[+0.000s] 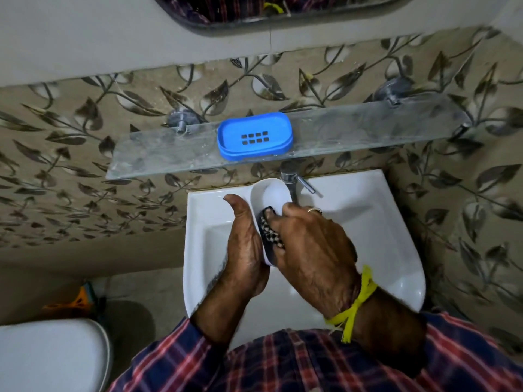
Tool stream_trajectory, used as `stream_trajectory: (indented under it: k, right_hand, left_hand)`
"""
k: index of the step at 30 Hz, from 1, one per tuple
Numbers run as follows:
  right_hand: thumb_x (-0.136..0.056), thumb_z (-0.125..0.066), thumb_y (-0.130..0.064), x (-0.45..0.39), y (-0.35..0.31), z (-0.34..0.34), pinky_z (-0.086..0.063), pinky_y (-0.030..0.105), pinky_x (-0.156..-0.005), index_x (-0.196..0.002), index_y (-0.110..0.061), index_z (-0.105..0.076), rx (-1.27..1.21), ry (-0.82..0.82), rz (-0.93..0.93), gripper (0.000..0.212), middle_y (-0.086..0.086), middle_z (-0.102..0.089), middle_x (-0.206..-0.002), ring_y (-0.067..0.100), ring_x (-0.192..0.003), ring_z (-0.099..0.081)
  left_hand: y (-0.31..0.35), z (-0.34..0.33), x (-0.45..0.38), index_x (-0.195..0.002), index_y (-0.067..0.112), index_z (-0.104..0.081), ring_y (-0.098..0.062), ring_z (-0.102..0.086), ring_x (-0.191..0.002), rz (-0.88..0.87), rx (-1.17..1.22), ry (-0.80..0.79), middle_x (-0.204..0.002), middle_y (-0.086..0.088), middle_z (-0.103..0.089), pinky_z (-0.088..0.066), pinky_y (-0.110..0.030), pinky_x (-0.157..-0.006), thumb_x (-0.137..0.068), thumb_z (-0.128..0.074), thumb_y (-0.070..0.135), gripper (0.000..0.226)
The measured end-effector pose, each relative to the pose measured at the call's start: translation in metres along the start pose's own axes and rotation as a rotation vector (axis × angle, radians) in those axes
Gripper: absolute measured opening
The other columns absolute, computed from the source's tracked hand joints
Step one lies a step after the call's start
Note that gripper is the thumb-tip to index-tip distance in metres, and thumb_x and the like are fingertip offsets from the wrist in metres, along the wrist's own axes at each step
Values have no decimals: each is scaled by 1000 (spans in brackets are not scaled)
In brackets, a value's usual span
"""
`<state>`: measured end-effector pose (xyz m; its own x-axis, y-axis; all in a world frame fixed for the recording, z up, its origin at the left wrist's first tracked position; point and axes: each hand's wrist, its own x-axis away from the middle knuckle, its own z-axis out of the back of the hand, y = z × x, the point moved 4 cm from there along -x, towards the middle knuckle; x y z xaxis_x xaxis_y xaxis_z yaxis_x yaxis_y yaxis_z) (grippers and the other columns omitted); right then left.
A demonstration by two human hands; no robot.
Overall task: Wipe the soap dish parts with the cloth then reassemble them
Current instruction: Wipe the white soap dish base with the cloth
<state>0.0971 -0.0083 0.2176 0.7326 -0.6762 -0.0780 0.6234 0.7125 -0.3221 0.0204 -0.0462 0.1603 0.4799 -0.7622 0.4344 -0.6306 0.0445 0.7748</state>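
Over the white sink (382, 250) my left hand (243, 250) holds a white oval soap dish part (270, 193) from its left side, tilted upright. My right hand (311, 244) presses a black-and-white checked cloth (268, 232) against the inside of that white part. The lower half of the white part is hidden by both hands. A blue soap dish part (254, 135) with several drain slots lies flat on the glass shelf (353, 131) above the sink, apart from both hands.
A chrome tap (291, 176) with a side lever stands just right of the white part. A white toilet lid (51, 355) is at the lower left. A mirror (268, 9) hangs above on the leaf-patterned tiled wall.
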Motion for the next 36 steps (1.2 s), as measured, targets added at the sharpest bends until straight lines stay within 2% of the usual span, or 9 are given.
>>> stream_trajectory:
  k: [3,5,9,13,19,23,26,31,36]
  right_hand:
    - [-84,-60,-16,-4,8,5,-53,42,-73,-95,-17,-67,-70,88,-67,12,6,-64,-100,37,-95,-63]
    - [-82,-58,-15,-11,8,8,-54,42,-68,-89,-15,-66,-108,197,-75,10,7,-64,-94,38,-88,-63]
    - [-74,-71,-19,-5,1,-1,-51,36,-56,-106,-20,-70,-159,80,105,31,2,-60,-86,33,-77,-64]
    - [-73,-72,-17,-6,16,2,-52,36,-59,-107,-22,-72,-114,164,34,34,3,-64,-90,35,-81,-65]
    - [-79,-61,-15,0,22,-5,-50,32,-63,-105,-36,-69,-371,-44,192,33,-11,-52,-79,20,-79,-62]
    - [-80,-76,-1,5,58,6,-48,25,-59,-99,-22,-78,-670,246,-70,28,-13,-58,-74,3,-63,-59]
    - [-80,-76,-2,4,46,15,-52,33,-66,-107,-17,-76,-512,360,47,30,-1,-62,-85,18,-76,-62]
    - [-79,-72,-10,18,10,-3,-56,43,-66,-122,-25,-68,-142,193,243,47,1,-63,-117,29,-91,-62]
    - [-77,-63,-4,15,30,-1,-57,45,-68,-119,-22,-71,-195,285,244,46,1,-67,-114,30,-93,-64]
  left_hand:
    - [-5,-3,1,-115,15,-69,-20,-74,-98,-3,-71,-45,-103,-6,-78,-60,-32,-77,-78,-19,77,87]
    - [-12,-6,3,-124,14,-64,-22,-70,-109,-6,-88,-54,-109,-7,-76,-59,-29,-77,-77,-22,75,88]
    - [-8,2,0,-129,9,-59,-27,-66,-117,-31,-33,-61,-123,-14,-70,-57,-37,-92,-76,-27,76,91]
    - [-9,1,2,-127,13,-62,-22,-71,-108,-97,-181,-73,-116,-12,-74,-58,-29,-83,-68,-36,84,96]
    - [10,22,-1,-117,9,-64,-32,-68,-106,-315,-320,-56,-112,-19,-72,-56,-44,-90,-77,-57,78,80]
    - [19,35,3,-111,18,-70,-17,-72,-92,-318,-477,-15,-102,-1,-76,-56,-32,-75,-80,-74,40,39]
    - [11,40,4,-103,19,-73,-13,-71,-90,-443,-784,147,-97,5,-76,-56,-32,-79,-82,-66,32,26]
    - [12,36,16,-100,19,-74,-11,-64,-70,-602,-1069,254,-81,6,-75,-40,-11,-61,-81,-53,32,31]
    - [23,38,33,-102,17,-75,-12,-69,-84,-776,-1111,239,-93,4,-77,-52,-23,-75,-79,-46,26,39]
